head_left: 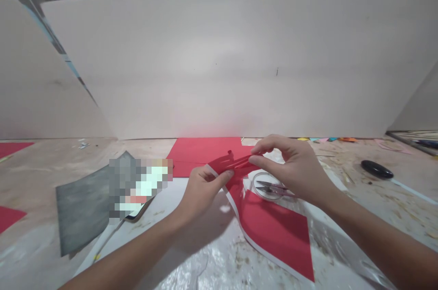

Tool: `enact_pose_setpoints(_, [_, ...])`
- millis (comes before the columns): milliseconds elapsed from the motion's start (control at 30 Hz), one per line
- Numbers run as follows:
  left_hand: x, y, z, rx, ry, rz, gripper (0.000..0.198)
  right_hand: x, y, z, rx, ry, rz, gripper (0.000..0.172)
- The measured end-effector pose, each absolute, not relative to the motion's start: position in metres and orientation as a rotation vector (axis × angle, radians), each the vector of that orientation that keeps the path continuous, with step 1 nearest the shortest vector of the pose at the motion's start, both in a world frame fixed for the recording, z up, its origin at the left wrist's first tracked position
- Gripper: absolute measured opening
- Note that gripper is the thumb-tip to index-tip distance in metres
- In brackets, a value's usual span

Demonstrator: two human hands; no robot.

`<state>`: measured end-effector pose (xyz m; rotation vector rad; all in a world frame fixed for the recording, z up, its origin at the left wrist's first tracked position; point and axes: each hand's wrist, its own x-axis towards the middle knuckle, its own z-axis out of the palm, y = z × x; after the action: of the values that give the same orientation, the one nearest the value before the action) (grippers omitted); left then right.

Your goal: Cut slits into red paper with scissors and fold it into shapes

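My feed shows two bare hands, the left hand (200, 192) and the right hand (297, 169). The right one has slim fingers (275, 140) and a smooth back; the left thumb (224, 179) ends in a rounded tip, and the right thumb (268, 165) is slender too. The nails are too small for me to make out. Away from the far edge of the desk (61, 157), past narrow wrists, the left forearm (140, 246) and the right forearm (372, 233) broaden gradually. I see both bare, lean and evenly outlined, up to where my view cuts them off.
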<state>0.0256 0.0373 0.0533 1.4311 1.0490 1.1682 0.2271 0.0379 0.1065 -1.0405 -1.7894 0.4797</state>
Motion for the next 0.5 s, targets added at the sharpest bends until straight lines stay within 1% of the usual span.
enact_pose_setpoints(500, [0.0166, 0.0358, 0.0488, 1.478, 1.073, 1.162, 0.022, 0.2286, 0.0429, 0.0978, -1.031, -1.870, 0.461, 0.009])
